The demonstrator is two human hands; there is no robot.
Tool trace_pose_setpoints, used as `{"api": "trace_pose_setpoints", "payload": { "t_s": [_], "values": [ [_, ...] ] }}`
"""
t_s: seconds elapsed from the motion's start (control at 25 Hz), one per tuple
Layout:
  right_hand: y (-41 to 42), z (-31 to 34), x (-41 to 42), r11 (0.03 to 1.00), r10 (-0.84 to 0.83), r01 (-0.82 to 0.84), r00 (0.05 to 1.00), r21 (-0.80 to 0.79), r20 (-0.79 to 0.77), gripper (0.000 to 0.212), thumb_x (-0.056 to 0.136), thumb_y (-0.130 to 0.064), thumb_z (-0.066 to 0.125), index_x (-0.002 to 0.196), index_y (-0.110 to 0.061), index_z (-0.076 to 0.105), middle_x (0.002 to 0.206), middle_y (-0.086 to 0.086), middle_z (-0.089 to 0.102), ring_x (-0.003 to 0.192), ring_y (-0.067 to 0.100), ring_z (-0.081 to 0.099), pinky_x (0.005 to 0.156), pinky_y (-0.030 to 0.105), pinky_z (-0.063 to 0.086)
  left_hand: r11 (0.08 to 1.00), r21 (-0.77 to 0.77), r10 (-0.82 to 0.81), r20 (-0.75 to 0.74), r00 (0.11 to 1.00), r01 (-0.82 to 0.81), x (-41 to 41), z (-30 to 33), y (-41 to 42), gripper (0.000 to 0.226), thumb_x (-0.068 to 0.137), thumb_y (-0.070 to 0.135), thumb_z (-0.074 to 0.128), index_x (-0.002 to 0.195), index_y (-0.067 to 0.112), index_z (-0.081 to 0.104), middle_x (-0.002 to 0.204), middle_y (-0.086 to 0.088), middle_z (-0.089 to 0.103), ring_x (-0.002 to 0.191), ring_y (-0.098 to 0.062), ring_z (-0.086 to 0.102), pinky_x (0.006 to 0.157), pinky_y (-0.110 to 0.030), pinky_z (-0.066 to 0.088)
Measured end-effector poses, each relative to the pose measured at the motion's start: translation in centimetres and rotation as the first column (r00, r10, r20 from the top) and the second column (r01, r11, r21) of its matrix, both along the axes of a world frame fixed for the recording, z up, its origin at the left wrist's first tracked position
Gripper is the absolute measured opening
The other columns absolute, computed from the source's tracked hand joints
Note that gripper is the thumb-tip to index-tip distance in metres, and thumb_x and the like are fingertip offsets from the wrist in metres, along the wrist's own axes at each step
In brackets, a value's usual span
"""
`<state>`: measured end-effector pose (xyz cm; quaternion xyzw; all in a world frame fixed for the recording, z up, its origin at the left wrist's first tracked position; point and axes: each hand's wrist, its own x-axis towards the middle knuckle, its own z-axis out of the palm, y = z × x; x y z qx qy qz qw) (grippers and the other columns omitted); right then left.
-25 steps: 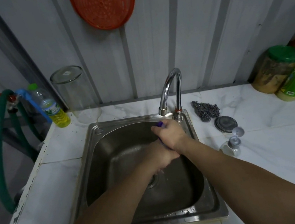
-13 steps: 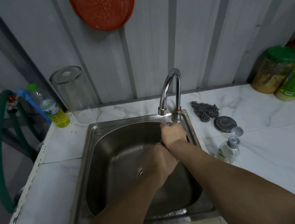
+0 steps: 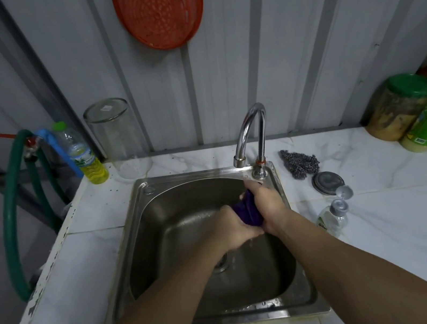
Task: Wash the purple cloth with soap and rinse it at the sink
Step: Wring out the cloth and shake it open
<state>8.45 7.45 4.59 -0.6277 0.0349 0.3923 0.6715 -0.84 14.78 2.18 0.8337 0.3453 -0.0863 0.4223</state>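
Two hands were seen over the steel sink (image 3: 144,230), below the curved faucet (image 3: 253,129). The purple cloth (image 3: 247,211) was bunched between them, above the basin and near its back right corner. The left hand (image 3: 236,230) was curled round the lower part of the cloth, and the right hand (image 3: 267,201) was closed round its upper part, so that only a dark purple fold was left showing between the two. Whether water was running from the spout could not be told.

On the white marbled surface (image 3: 385,218) to the right of the sink, a small clear soap bottle (image 3: 331,220) was found with its flip cap open, just beside a round metal lid (image 3: 326,183) and a steel scourer (image 3: 301,165). Jars with green lids (image 3: 400,105) were grouped at the far right. To the left, a bottle of yellow liquid (image 3: 84,158) and an upturned glass jar (image 3: 119,140) were set against the wall, with a green hose (image 3: 11,218) hanging beside the surface. An orange strainer (image 3: 158,9) was hung on the wall above.
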Motion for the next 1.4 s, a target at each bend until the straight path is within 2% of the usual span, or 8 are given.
{"api": "trace_pose_setpoints", "payload": {
  "t_s": [0.16, 0.28, 0.4, 0.52, 0.68, 0.84, 1.08, 1.4],
  "values": [
    [-2.1, -0.4, 0.1, 0.996, 0.075, -0.086, 0.959, 0.029, 0.273, 0.04, 0.103, -0.039, 0.052, 0.101, -0.002, 0.066, 0.096, 0.022, 0.073, 0.084, 0.033, 0.071, 0.087, 0.046, 0.057, 0.91, -0.341, 0.275, 0.068, 0.959, -0.237, -1.5, 0.8, 1.2, 0.06, 0.081, 0.066, 0.069, 0.107, 0.012, 0.068, 0.079, -0.012, 0.077, 0.059, -0.019, 0.068, 0.055, -0.029, 0.051],
    [-3.3, -0.6, -0.7, 0.991, 0.038, -0.084, 0.925, 0.106, 0.377, 0.037, 0.104, -0.039, 0.05, 0.101, -0.007, 0.069, 0.084, 0.017, 0.071, 0.081, 0.03, 0.07, 0.084, 0.045, 0.058, 0.487, -0.779, 0.729, 0.115, 0.675, -0.394, -2.0, 1.0, 1.3, 0.042, 0.097, 0.044, 0.062, 0.12, 0.009, 0.061, 0.101, -0.022, 0.076, 0.077, -0.03, 0.071, 0.067, -0.039, 0.055],
    [-4.8, -0.9, -1.6, 0.983, 0.087, -0.147, 0.904, 0.112, 0.419, 0.016, 0.102, -0.015, 0.056, 0.088, -0.012, 0.063, 0.073, 0.009, 0.064, 0.071, 0.023, 0.059, 0.072, 0.031, 0.052, 0.14, -0.974, 0.925, 0.065, 0.374, -0.176, -1.8, 2.7, 1.8, 0.03, 0.102, 0.026, 0.057, 0.129, 0.013, 0.056, 0.112, -0.017, 0.072, 0.091, -0.029, 0.071, 0.079, -0.045, 0.058],
    [-5.6, -0.9, -2.1, 0.948, 0.293, -0.319, 0.841, -0.022, 0.455, 0.024, 0.093, 0.013, 0.049, 0.092, -0.009, 0.058, 0.065, 0.002, 0.065, 0.062, 0.013, 0.06, 0.064, 0.021, 0.05, 0.195, -0.977, 0.906, 0.147, 0.398, -0.084, -1.8, 4.7, 1.9, 0.028, 0.101, 0.027, 0.051, 0.12, 0.01, 0.063, 0.097, -0.012, 0.072, 0.086, -0.027, 0.066, 0.089, -0.046, 0.051],
    [-4.2, 0.5, -1.6, 0.939, 0.322, -0.325, 0.728, -0.108, 0.605, 0.001, 0.095, -0.013, 0.066, 0.096, -0.013, 0.065, 0.087, 0.003, 0.064, 0.082, 0.015, 0.06, 0.081, 0.029, 0.05, 0.27, -0.959, 0.816, 0.182, 0.549, -0.082, -1.4, 6.4, 1.5, 0.04, 0.1, 0.04, 0.048, 0.108, 0.006, 0.069, 0.083, -0.013, 0.072, 0.075, -0.026, 0.067, 0.08, -0.039, 0.051],
    [-2.7, 1.8, -1.6, 0.923, 0.345, -0.378, 0.73, -0.072, 0.589, 0.017, 0.09, -0.023, 0.075, 0.106, -0.017, 0.07, 0.102, 0.002, 0.075, 0.095, 0.018, 0.072, 0.087, 0.034, 0.059, 0.357, -0.934, 0.64, 0.247, 0.728, 0.003, -1.1, 6.5, 1.5, 0.072, 0.093, 0.067, 0.046, 0.128, 0.008, 0.068, 0.108, -0.015, 0.074, 0.098, -0.029, 0.069, 0.094, -0.044, 0.052],
    [-2.5, 1.4, -1.0, 0.969, 0.245, -0.241, 0.928, -0.05, 0.28, 0.061, 0.082, -0.065, 0.066, 0.112, -0.012, 0.071, 0.105, 0.008, 0.078, 0.098, 0.025, 0.075, 0.091, 0.044, 0.06, 0.566, -0.823, 0.446, 0.254, 0.858, -0.05, -3.1, 4.7, 1.1, 0.024, 0.095, 0.001, 0.056, 0.116, 0.003, 0.069, 0.113, -0.024, 0.072, 0.093, -0.031, 0.071, 0.09, -0.045, 0.056],
    [-2.1, 1.7, -2.9, 0.909, 0.416, -0.394, 0.835, -0.135, 0.36, 0.03, 0.09, -0.033, 0.073, 0.113, -0.015, 0.064, 0.107, 0.008, 0.072, 0.092, 0.019, 0.071, 0.079, 0.032, 0.058, 0.421, -0.88, 0.576, 0.071, 0.814, -0.221, -4.5, 4.4, 1.5, 0.063, 0.104, 0.059, 0.034, 0.128, 0.012, 0.069, 0.122, -0.017, 0.074, 0.115, -0.032, 0.067, 0.092, -0.042, 0.052]
  ]
}}
